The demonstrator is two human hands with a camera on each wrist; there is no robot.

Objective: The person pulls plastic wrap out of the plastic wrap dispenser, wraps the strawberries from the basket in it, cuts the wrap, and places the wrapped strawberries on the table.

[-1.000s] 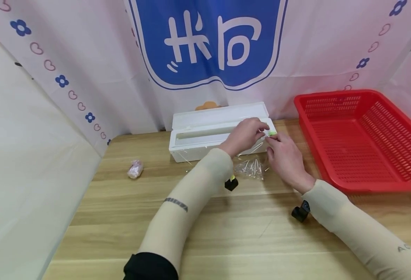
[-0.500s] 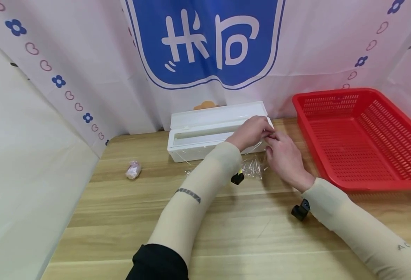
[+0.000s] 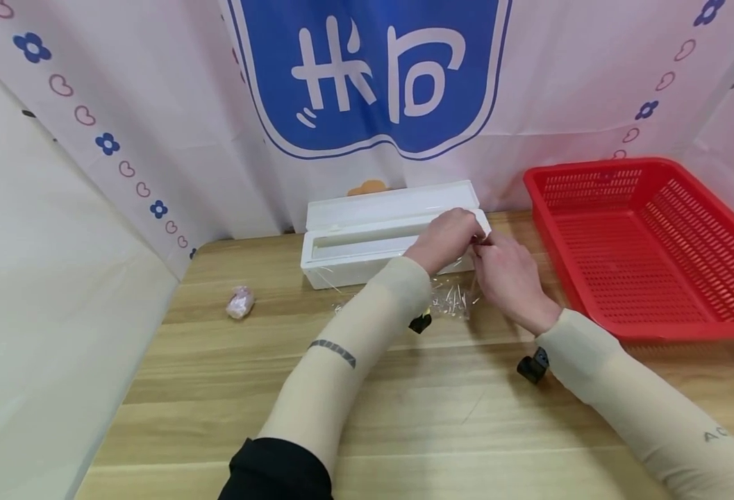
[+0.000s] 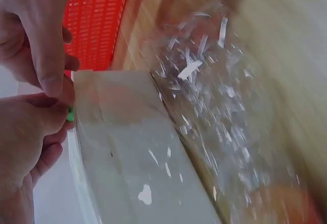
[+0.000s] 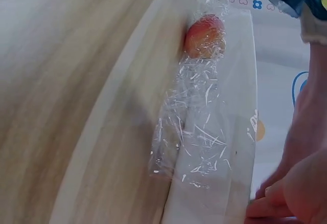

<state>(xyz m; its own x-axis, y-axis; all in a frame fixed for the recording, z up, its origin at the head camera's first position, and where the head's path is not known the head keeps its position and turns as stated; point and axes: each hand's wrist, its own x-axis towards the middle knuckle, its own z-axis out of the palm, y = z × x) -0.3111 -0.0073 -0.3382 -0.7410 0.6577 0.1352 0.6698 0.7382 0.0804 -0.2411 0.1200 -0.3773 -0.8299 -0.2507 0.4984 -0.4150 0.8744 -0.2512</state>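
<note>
A long white box [image 3: 342, 269] stands at the table's back, its lid [image 3: 391, 201] raised. Clear plastic wrap [image 5: 196, 106] hangs from its front over the table. Red-and-yellow fruit [image 5: 204, 36] lies on the wrap; my left forearm hides it in the head view. At the box's right end, my left hand [image 3: 444, 239] pinches a small green piece [image 4: 70, 113] between thumb and fingers. Curled against those fingertips is my right hand [image 3: 510, 281], its index finger pointing down beside them. What it grips there is hidden.
A red plastic basket [image 3: 598, 305] stands to the right of the box. On the table's left lies a small pale pink lump [image 3: 240, 303] that looks wrapped in film. A printed curtain [image 3: 192, 139] hangs right behind the box.
My left hand has shifted slightly right, and its fingertips now meet those of the right hand, covering the green piece in the head view. The right hand has hardly moved. Box, basket and lump stay put.
</note>
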